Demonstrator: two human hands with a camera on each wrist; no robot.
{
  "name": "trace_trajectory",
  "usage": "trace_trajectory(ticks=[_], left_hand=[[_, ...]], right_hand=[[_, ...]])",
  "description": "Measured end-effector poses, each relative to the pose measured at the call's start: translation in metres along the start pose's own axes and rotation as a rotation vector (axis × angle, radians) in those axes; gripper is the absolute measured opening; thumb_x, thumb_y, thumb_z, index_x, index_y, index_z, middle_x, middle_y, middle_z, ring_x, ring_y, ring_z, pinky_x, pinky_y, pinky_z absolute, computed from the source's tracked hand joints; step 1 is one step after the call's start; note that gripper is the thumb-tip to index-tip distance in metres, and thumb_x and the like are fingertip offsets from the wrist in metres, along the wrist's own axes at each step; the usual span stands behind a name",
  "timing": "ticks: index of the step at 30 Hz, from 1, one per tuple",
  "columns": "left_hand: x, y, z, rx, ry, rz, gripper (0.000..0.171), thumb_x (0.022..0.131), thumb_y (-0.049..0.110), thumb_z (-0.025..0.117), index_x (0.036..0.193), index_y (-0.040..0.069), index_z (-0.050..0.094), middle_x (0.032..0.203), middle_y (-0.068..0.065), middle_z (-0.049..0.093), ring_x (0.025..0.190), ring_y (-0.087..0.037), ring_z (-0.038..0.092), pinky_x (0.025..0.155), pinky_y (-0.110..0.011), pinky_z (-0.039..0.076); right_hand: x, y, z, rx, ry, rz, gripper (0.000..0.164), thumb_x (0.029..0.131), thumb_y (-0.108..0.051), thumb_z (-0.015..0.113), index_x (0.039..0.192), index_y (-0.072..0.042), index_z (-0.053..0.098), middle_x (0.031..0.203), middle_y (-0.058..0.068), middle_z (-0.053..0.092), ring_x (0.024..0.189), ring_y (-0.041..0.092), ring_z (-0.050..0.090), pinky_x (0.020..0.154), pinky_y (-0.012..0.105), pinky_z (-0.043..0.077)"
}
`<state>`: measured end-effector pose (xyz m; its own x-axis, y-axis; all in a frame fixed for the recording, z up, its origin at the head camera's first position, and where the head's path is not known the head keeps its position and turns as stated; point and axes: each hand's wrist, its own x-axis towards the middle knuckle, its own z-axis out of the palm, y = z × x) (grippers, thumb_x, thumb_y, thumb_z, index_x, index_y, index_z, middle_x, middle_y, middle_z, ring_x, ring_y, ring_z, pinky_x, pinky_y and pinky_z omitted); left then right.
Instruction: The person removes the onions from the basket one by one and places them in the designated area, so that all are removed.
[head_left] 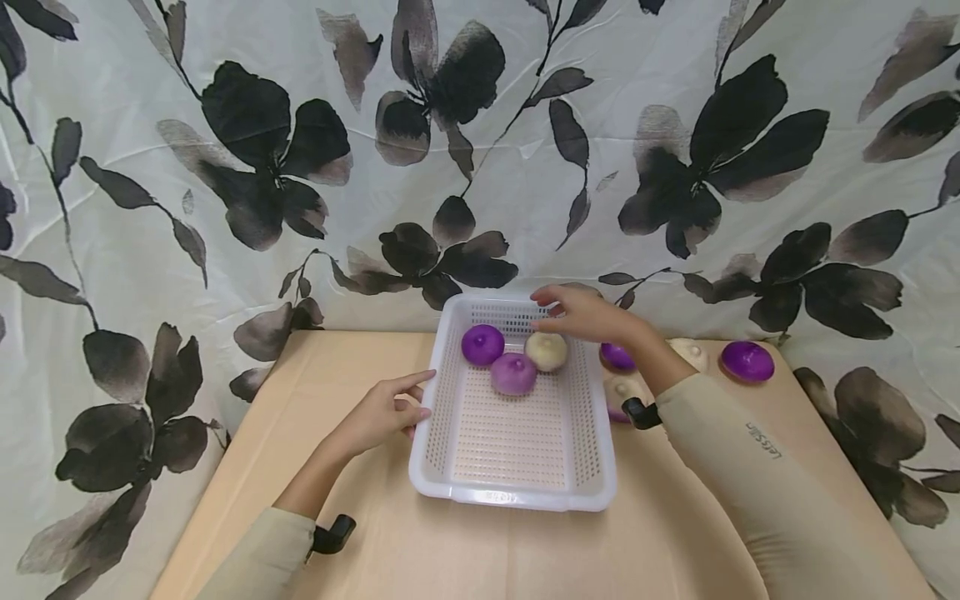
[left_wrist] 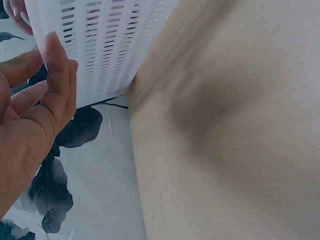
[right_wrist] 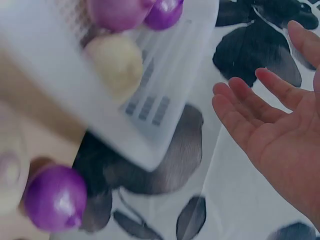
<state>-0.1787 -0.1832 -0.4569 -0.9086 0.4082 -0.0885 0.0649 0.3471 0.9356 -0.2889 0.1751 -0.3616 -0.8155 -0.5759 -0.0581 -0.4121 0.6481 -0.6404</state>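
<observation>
A white perforated plastic basket [head_left: 510, 450] is at the middle of the table. In its far half lie a deep purple onion [head_left: 483, 345], a lighter purple onion [head_left: 513, 374] and a cream-coloured onion [head_left: 546, 352]. My left hand [head_left: 378, 417] grips the basket's left rim; in the left wrist view its fingertips [left_wrist: 54, 47] are against the rim from outside. Near the far right corner is my right hand [head_left: 581, 315], fingers spread and holding nothing. The right wrist view shows this hand [right_wrist: 285, 120] apart from the basket.
Right of the basket, partly behind my right arm, are a purple onion [head_left: 618, 357], a pale onion [head_left: 622, 390] and a cream one [head_left: 688, 353]. Another purple onion [head_left: 747, 362] lies near the table's far right corner. A flower-printed cloth [head_left: 525, 192] hangs behind the table.
</observation>
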Motion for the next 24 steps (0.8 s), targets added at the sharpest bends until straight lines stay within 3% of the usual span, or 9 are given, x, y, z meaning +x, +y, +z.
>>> trace_trajectory(ticks=[5,12,19,24], left_hand=[[0.001,-0.001,0.000,0.001,0.000,-0.001,0.063,0.096,-0.004,0.065,0.155,-0.004,0.041,0.113,-0.025,0.059,0.075,-0.017,0.069,0.068,-0.051,0.064],[0.001,0.000,0.000,0.006,-0.007,0.002,0.064,0.096,-0.004,0.065,0.155,-0.003,0.041,0.113,-0.025,0.060,0.075,-0.019,0.069,0.069,-0.052,0.064],[0.002,0.001,-0.001,0.012,0.009,0.007,0.063,0.096,-0.004,0.065,0.154,-0.002,0.043,0.113,-0.025,0.060,0.074,-0.020,0.068,0.065,-0.045,0.065],[0.002,-0.002,-0.001,-0.003,0.003,0.001,0.063,0.095,-0.005,0.065,0.154,-0.002,0.043,0.112,-0.025,0.060,0.073,-0.020,0.068,0.069,-0.055,0.063]], right_hand=[[0.018,-0.010,0.015,-0.017,-0.077,0.013,0.065,0.100,-0.037,0.067,0.151,-0.003,0.046,0.149,0.026,0.053,0.136,0.042,0.054,0.115,0.056,0.045],[0.036,-0.006,0.040,-0.037,-0.181,0.018,0.070,0.100,-0.040,0.063,0.153,0.001,0.044,0.151,0.026,0.051,0.140,0.040,0.051,0.120,0.054,0.040],[0.040,-0.003,0.053,-0.011,-0.238,0.075,0.074,0.099,-0.042,0.064,0.155,0.002,0.041,0.157,0.022,0.046,0.148,0.037,0.041,0.125,0.053,0.033],[0.038,0.002,0.064,-0.049,-0.270,0.072,0.070,0.100,-0.038,0.064,0.153,0.003,0.043,0.156,0.022,0.047,0.148,0.037,0.040,0.126,0.052,0.032]])
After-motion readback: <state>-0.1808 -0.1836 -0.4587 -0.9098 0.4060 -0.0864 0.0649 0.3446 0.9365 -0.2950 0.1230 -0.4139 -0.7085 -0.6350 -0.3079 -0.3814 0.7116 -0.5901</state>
